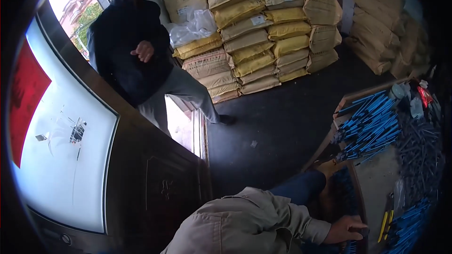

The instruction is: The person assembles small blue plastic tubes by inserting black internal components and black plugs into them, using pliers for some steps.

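Observation:
My left arm, in a khaki sleeve, reaches across the lower edge to the right. At the near edge of the workbench, my left hand is closed, thumb and fingers together by a small dark piece that I cannot make out. Yellow-handled pliers lie just right of this hand. Thin blue rods with dark parts are heaped beyond the pliers. Farther up the bench lie another pile of blue rods and a heap of short dark grey pieces. My right hand is out of view.
A person in dark clothing stands in the doorway at left, beside a dark door with a glazed panel. Stacked brown and yellow sacks line the far wall, with more sacks at far right. Dark floor lies between.

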Available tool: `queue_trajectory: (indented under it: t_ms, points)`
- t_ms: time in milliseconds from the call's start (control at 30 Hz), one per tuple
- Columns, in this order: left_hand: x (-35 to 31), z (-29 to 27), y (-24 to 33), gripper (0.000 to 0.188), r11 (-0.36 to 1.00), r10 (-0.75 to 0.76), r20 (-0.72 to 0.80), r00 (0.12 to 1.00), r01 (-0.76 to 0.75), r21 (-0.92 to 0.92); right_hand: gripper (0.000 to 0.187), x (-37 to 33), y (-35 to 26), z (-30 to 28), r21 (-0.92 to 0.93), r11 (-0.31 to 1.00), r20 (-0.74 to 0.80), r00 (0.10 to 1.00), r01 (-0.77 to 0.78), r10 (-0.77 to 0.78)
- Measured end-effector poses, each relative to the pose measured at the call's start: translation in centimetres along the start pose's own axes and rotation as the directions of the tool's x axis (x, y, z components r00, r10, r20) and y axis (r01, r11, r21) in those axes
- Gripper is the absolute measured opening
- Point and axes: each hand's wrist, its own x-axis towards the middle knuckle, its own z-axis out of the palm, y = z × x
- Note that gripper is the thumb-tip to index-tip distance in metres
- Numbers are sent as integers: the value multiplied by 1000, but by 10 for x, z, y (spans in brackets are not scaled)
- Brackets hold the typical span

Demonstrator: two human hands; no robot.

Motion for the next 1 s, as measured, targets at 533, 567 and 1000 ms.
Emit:
queue_trajectory:
  t_ms: [533, 567, 1000]
  points:
    - [24, -20, 18, 29, 974, 11, 46, 999, -21, 226, 18, 27, -56, 33, 207, 959, 74, 980, -194, 182]
    - [19, -16, 15, 29, 980, -7, 58, 998, -5, 200, 20, 22, -56, 31, 243, 958, 61, 988, -152, 141]
    - [-6, -11, 28, 32, 931, 107, 128, 986, -144, 335, 27, 21, -63, 30, 231, 966, 94, 985, 120, -145]
